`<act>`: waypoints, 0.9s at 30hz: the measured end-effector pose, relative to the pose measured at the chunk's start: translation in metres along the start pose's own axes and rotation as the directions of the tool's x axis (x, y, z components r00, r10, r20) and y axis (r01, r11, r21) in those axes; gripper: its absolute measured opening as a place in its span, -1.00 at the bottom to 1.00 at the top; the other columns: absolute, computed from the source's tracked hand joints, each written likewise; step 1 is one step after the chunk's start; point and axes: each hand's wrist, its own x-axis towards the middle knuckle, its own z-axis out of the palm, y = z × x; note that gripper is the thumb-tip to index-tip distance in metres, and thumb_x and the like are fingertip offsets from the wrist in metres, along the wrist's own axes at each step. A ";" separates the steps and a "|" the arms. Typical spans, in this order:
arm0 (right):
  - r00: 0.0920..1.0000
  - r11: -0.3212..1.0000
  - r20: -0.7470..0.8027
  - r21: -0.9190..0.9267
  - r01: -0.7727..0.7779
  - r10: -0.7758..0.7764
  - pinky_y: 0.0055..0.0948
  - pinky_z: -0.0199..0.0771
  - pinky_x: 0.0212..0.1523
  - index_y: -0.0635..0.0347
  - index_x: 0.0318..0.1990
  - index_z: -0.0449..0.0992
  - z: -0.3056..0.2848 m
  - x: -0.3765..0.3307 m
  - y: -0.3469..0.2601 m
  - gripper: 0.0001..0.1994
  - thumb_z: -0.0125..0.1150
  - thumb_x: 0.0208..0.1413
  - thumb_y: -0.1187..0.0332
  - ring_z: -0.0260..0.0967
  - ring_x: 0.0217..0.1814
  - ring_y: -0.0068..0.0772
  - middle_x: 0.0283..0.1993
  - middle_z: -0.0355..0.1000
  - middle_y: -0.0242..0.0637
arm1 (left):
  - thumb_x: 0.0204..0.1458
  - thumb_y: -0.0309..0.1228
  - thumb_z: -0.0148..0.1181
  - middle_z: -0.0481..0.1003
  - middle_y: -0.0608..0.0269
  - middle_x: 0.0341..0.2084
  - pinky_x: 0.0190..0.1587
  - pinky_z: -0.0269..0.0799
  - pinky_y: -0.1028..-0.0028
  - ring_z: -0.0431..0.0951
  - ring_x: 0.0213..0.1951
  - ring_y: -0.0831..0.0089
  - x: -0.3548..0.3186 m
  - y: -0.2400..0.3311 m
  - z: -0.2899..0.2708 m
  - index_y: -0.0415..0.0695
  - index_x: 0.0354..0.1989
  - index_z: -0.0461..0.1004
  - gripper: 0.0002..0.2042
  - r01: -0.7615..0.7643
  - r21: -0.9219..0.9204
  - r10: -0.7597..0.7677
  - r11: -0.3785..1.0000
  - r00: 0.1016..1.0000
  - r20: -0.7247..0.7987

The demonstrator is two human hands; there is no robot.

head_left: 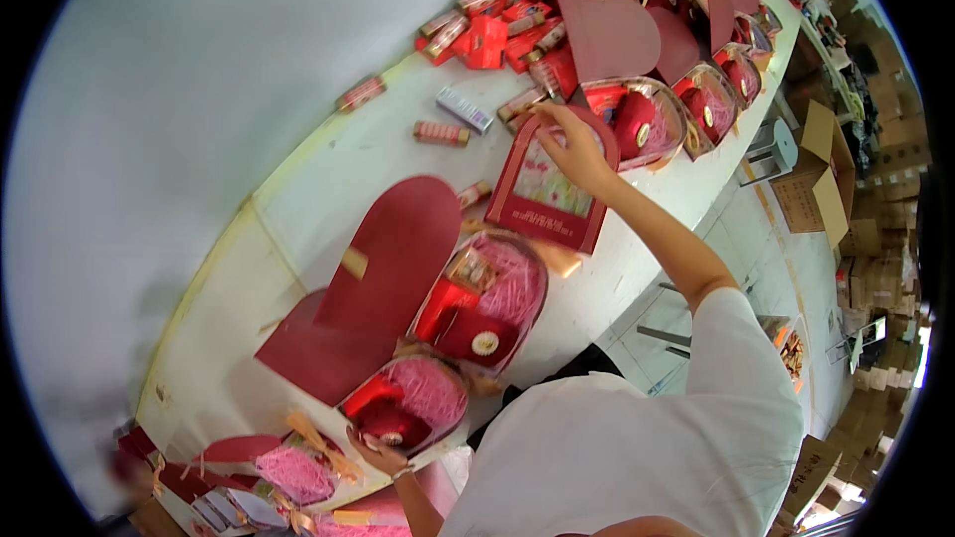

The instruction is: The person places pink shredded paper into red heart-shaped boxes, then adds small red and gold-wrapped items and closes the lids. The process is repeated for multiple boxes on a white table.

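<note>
My right hand (577, 151) grips the rounded top end of a closed dark-red gift box (525, 189), its fingers bent over the edge. A floral picture (554, 175) covers the front of that box. Low in the view, my left hand (378, 453) holds the near side of an open gift box (438, 430) containing pink shredded paper (430, 390), a red packet and a dark-red round item. Right beside it stands another open gift box (542, 293) with similar contents and a small gold-toned pack (471, 270). Their dark-red lids (390, 249) lie folded back.
More open gift boxes (652, 154) line the table's far right edge. Red packets (486, 43) and small tubes (441, 133) are piled at the back. Pink-filled boxes (296, 475) sit at lower left. Cardboard cartons (811, 179) and a grey stool (772, 147) stand on the floor at right.
</note>
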 end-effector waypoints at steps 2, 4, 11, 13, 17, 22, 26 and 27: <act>0.994 0.978 -0.011 -0.182 0.102 -0.105 -0.38 0.29 -0.09 0.28 -0.10 0.30 -0.020 0.046 0.045 -0.69 0.06 -0.05 0.47 0.31 -0.11 -0.21 -0.15 0.32 -0.11 | 0.10 -0.10 -0.24 0.24 -0.16 -0.01 0.08 0.08 0.26 0.23 0.03 0.02 0.004 0.002 0.008 -0.36 0.04 0.15 -0.47 -0.010 0.126 0.007 0.992 1.000 0.021; 0.961 0.910 -0.019 -0.327 0.254 -0.275 -0.27 0.27 -0.07 0.28 -0.10 0.30 -0.036 0.096 0.086 -0.65 0.08 -0.11 0.43 0.27 -0.10 -0.03 -0.16 0.31 -0.03 | 0.11 -0.15 -0.20 0.29 -0.09 -0.05 0.09 0.08 0.29 0.25 0.00 0.11 0.010 -0.008 0.013 -0.36 0.01 0.20 -0.52 0.015 0.133 -0.011 0.991 0.999 -0.033; 0.906 0.883 -0.383 -0.468 -0.021 -0.181 -0.29 0.29 -0.08 0.27 -0.16 0.39 -0.143 0.261 0.198 -0.68 0.06 -0.13 0.35 0.29 -0.08 -0.06 -0.15 0.35 -0.02 | 0.10 -0.15 -0.22 0.31 -0.11 -0.12 0.00 0.18 0.25 0.30 -0.07 0.08 0.012 -0.001 0.028 -0.37 -0.03 0.21 -0.53 0.103 0.367 -0.025 0.925 0.977 -0.213; 0.843 0.896 -0.530 -0.414 -0.163 -0.092 -0.34 0.35 -0.17 0.29 -0.17 0.39 -0.192 0.262 0.241 -0.68 0.09 -0.15 0.38 0.36 -0.18 -0.15 -0.22 0.40 -0.06 | 0.10 -0.18 -0.21 0.32 -0.10 -0.13 -0.01 0.19 0.26 0.30 -0.08 0.10 0.018 0.008 0.041 -0.37 -0.04 0.22 -0.55 0.114 0.416 -0.016 0.902 0.973 -0.232; 0.724 0.978 -0.657 0.163 -0.133 0.208 -0.55 0.33 -0.24 0.37 -0.15 0.36 -0.255 0.220 0.292 -0.65 0.14 -0.13 0.39 0.34 -0.28 -0.46 -0.28 0.41 -0.18 | 0.10 -0.23 -0.19 0.33 -0.08 -0.16 -0.02 0.20 0.27 0.32 -0.10 0.13 0.014 0.018 0.038 -0.36 -0.07 0.23 -0.60 0.132 0.476 0.031 0.869 0.948 -0.318; 0.735 0.933 -0.577 0.173 -0.316 0.356 -0.56 0.32 -0.17 0.29 -0.03 0.25 -0.284 0.092 0.286 -0.62 0.11 -0.04 0.42 0.32 -0.12 -0.45 -0.18 0.37 -0.18 | 0.10 -0.30 -0.17 0.34 -0.06 -0.18 -0.03 0.21 0.28 0.33 -0.13 0.16 0.023 0.062 0.019 -0.35 -0.10 0.25 -0.65 0.009 0.499 0.275 0.867 0.826 -0.491; 0.803 0.951 -0.511 0.135 -0.278 0.307 -0.46 0.36 -0.12 0.29 0.04 0.19 -0.309 0.041 0.259 -0.58 0.07 -0.01 0.45 0.31 -0.12 -0.36 -0.09 0.29 -0.11 | 0.10 -0.35 -0.15 0.35 -0.05 -0.21 -0.04 0.22 0.30 0.34 -0.15 0.19 0.037 0.160 0.009 -0.35 -0.12 0.27 -0.70 -0.289 0.423 0.504 0.859 0.625 -0.596; 0.850 0.965 -0.460 0.072 -0.251 0.256 -0.45 0.35 -0.11 0.28 0.05 0.18 -0.316 0.041 0.255 -0.56 0.09 -0.02 0.43 0.30 -0.09 -0.36 -0.09 0.29 -0.10 | 0.10 -0.36 -0.14 0.35 -0.04 -0.21 -0.05 0.23 0.30 0.34 -0.16 0.20 0.040 0.195 0.013 -0.35 -0.12 0.27 -0.71 -0.414 0.370 0.555 0.832 0.602 -0.573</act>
